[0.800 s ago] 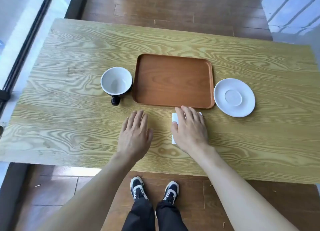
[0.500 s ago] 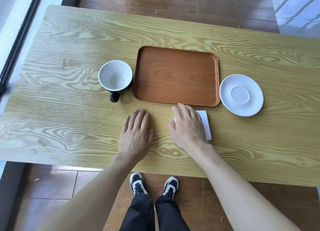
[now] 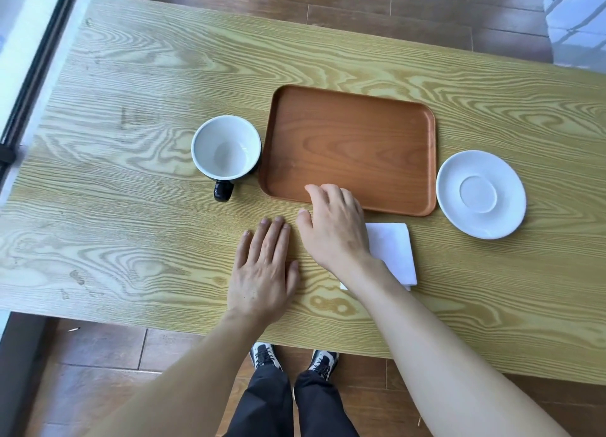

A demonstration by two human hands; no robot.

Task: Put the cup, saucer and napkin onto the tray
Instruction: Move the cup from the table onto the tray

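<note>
A brown wooden tray (image 3: 351, 141) lies in the middle of the table with nothing on it. Just left of it stands a cup (image 3: 226, 152), black outside and white inside, its handle pointing toward me. A white saucer (image 3: 481, 194) sits to the tray's right. A folded white napkin (image 3: 392, 249) lies in front of the tray, partly under my right wrist. My right hand (image 3: 334, 225) hovers over the tray's near edge, fingers loosely curled, holding nothing. My left hand (image 3: 264, 271) rests flat on the table, fingers together, holding nothing.
The light wooden table (image 3: 131, 207) has its near edge close to my body. Brown floorboards (image 3: 98, 371) show below it, with my shoes (image 3: 292, 358). A dark window frame (image 3: 36, 75) runs along the left side.
My right hand has lifted off the napkin and moved left and forward to the tray's near edge, uncovering most of the napkin. My left hand stays flat on the table.
</note>
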